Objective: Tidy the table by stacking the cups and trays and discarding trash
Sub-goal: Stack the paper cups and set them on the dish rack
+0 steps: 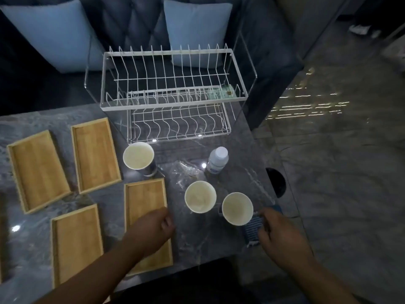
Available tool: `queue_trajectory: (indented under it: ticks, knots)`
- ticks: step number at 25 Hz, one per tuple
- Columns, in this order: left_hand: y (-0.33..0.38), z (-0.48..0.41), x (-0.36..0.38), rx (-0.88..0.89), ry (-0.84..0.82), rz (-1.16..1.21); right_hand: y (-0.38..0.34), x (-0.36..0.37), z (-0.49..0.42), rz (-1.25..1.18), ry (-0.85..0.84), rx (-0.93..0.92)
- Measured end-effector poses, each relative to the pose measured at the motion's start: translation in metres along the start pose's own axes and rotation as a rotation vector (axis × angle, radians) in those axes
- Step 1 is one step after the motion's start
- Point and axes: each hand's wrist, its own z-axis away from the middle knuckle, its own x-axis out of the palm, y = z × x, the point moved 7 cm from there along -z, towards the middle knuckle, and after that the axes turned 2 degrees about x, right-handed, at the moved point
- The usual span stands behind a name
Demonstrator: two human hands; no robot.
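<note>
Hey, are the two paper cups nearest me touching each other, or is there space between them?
Apart. The head view shows a strip of bare table between the middle cup and the right cup.

A white 2-tier wire dish rack [173, 84] stands on the grey marble table [219, 238], before 2 blue cushions [54, 34], probably on a sofa.

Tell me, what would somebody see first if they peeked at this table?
Probably the four wooden trays lying flat and empty on the left side of the grey table. Next, three white paper cups standing upright near the middle, and the big white wire dish rack at the back. The left hand hovers over the nearest tray, and the right hand touches a striped cup beside the rightmost white cup.
</note>
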Motion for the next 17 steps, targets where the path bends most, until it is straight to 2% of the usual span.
queue_trajectory:
  ticks: [4, 7, 12, 17]
  knots:
    - [0.019, -0.015, 0.008, -0.026, 0.071, 0.16, -0.035, 0.007, 0.007, 0.138, -0.049, -0.177]
    - [0.031, -0.022, 0.013, 0.029, 0.11, 0.254, -0.037, 0.017, 0.002, 0.182, -0.07, -0.137]
    - [0.054, -0.037, 0.006, 0.129, 0.205, 0.253, -0.045, 0.023, -0.016, 0.193, -0.041, -0.125]
    - [0.053, -0.042, -0.004, 0.119, 0.251, 0.285, -0.063, 0.006, -0.023, 0.106, -0.048, -0.108]
